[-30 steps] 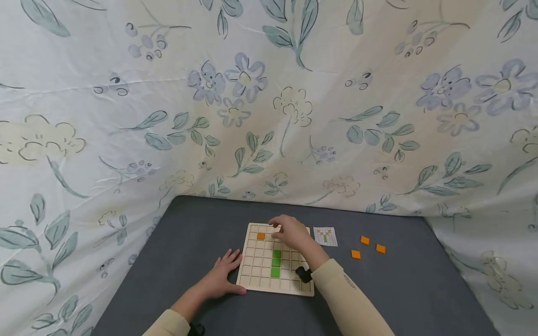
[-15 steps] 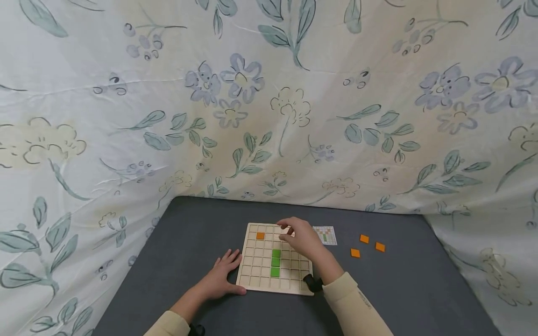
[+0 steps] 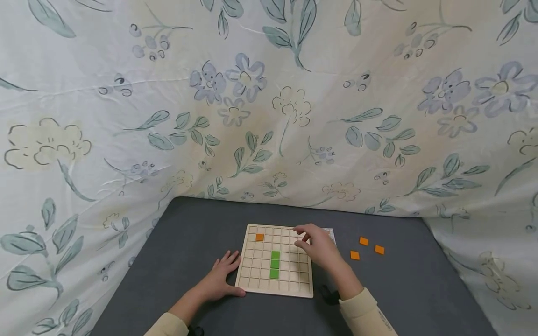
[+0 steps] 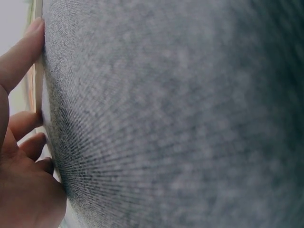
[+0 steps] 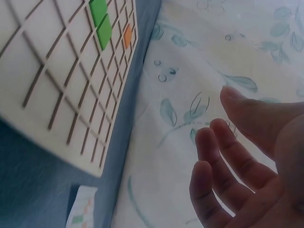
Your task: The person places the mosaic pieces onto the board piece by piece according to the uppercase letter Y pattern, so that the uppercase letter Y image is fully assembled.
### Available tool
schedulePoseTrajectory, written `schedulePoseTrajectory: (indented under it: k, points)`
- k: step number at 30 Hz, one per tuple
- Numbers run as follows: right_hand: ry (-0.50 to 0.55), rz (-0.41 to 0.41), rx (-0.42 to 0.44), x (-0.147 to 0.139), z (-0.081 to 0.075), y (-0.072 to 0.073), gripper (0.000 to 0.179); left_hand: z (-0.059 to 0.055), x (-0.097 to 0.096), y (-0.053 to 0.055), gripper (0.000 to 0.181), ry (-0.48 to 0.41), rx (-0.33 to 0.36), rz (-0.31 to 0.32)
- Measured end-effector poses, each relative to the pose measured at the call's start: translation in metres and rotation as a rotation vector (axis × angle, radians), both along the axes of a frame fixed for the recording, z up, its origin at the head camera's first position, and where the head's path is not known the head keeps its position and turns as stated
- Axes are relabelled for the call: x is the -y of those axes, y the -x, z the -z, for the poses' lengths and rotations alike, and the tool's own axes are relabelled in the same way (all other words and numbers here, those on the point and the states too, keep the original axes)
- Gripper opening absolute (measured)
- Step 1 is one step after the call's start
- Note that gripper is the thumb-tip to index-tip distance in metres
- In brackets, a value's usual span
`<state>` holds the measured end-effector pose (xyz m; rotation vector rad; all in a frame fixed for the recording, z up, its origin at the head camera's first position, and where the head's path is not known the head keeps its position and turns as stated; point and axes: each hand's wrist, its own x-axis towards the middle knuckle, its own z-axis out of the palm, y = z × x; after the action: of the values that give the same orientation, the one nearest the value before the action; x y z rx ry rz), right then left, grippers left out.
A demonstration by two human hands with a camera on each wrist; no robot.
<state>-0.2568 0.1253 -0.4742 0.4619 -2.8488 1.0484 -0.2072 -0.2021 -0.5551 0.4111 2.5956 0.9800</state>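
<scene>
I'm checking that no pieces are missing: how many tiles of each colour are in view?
Orange tiles: 4 (1 on the board, 3 on the table)
Green tiles: 3 (all on the board)
Total: 7

Pale floral cloth [image 3: 290,140], creased, rises beyond the right hand [image 3: 320,245]; a dark grey bench [image 3: 420,289] spreads beneath that hand.

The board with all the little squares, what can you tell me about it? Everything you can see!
The board is pale, looks wooden, and has thin lines making a grid. It lies flat on the dark table. One orange tile and three green tiles in a column sit on it. The left hand touches its left edge; the right hand seems not to touch it.
</scene>
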Motion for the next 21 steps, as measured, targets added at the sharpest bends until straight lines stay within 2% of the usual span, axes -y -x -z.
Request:
schedulePoseTrajectory:
  k: [4,11,21]
  points:
    - [0.002,0.023,-0.017,-0.012,0.004,-0.003,0.039,-0.001,0.0,0.0,0.109,-0.009,0.006,0.005]
    - [0.021,0.053,0.033,-0.032,0.01,-0.004,0.041,0.001,0.002,0.0,0.11,0.01,-0.008,-0.008]
    - [0.015,0.126,0.036,-0.067,0.019,-0.006,0.044,0.002,0.001,-0.001,0.11,0.005,-0.004,-0.003]
